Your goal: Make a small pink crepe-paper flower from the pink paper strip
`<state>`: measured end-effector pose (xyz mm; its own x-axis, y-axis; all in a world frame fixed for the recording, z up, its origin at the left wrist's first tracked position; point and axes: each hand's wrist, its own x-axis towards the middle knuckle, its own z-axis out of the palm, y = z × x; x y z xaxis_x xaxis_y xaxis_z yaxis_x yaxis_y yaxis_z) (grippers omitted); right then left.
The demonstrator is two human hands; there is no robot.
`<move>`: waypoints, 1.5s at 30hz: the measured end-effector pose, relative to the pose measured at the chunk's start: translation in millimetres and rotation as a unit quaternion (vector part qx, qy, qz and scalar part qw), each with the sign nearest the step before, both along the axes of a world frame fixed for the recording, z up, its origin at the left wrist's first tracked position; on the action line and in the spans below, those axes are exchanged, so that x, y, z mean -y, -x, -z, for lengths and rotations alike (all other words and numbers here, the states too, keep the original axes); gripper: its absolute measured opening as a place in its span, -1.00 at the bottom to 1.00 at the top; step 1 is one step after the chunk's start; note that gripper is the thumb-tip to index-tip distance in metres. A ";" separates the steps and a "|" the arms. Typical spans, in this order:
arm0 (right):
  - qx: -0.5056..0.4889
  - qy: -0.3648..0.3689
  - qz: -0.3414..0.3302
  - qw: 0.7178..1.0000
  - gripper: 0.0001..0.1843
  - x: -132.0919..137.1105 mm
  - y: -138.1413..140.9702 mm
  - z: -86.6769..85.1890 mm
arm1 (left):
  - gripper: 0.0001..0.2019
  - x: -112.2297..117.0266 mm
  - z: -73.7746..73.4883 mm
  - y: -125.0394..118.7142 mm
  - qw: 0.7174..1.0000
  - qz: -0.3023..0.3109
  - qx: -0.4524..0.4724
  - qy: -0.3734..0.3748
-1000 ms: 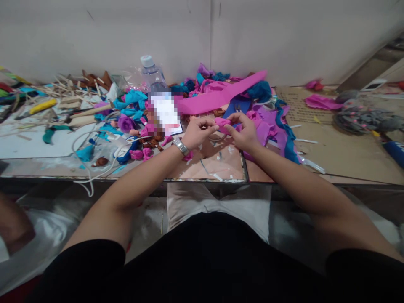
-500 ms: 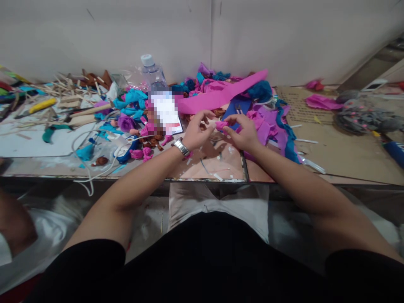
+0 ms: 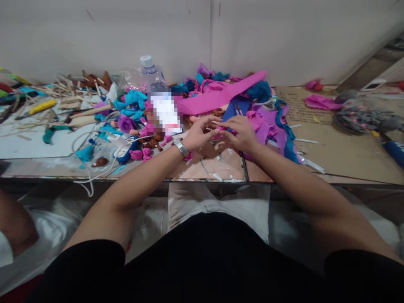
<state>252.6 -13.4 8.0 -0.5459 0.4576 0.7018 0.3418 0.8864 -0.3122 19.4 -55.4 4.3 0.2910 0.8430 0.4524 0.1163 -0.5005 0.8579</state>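
My left hand (image 3: pixel 198 134) and my right hand (image 3: pixel 238 133) meet over the middle of the worktable (image 3: pixel 214 166), fingers curled and pinched together. Between the fingertips sits a small rolled piece of pink crepe paper (image 3: pixel 219 130), mostly hidden by the fingers. A metal watch (image 3: pixel 180 147) is on my left wrist. Just behind the hands lie a long pink paper strip (image 3: pixel 221 96) and a heap of purple and blue crepe paper (image 3: pixel 268 122).
A clear water bottle (image 3: pixel 152 75) stands at the back. A blurred phone (image 3: pixel 164 112) lies left of the hands. Wooden sticks, a yellow-handled tool (image 3: pixel 42 106), a white cable (image 3: pixel 91 166) and paper flowers crowd the left. Cardboard (image 3: pixel 334 147) and grey yarn (image 3: pixel 362 118) lie right.
The hands have drawn closer together and lower, closing over the pink paper piece, which shows less than before. The rest of the table is unchanged.
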 end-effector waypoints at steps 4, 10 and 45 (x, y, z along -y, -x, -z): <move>0.013 0.005 -0.009 1.000 -0.32 -0.1 -1.3 -0.9 | -0.40 -2.9 3.5 1.3 0.999 0.003 0.034 0.033; 0.016 0.006 -0.014 1.000 -0.48 1.5 -1.2 -2.6 | -0.40 -2.7 4.6 0.7 0.997 0.008 0.058 0.057; -0.058 0.075 0.013 0.995 -0.46 11.9 3.3 -8.6 | -0.44 4.5 -7.5 -2.4 0.998 -0.021 0.040 0.034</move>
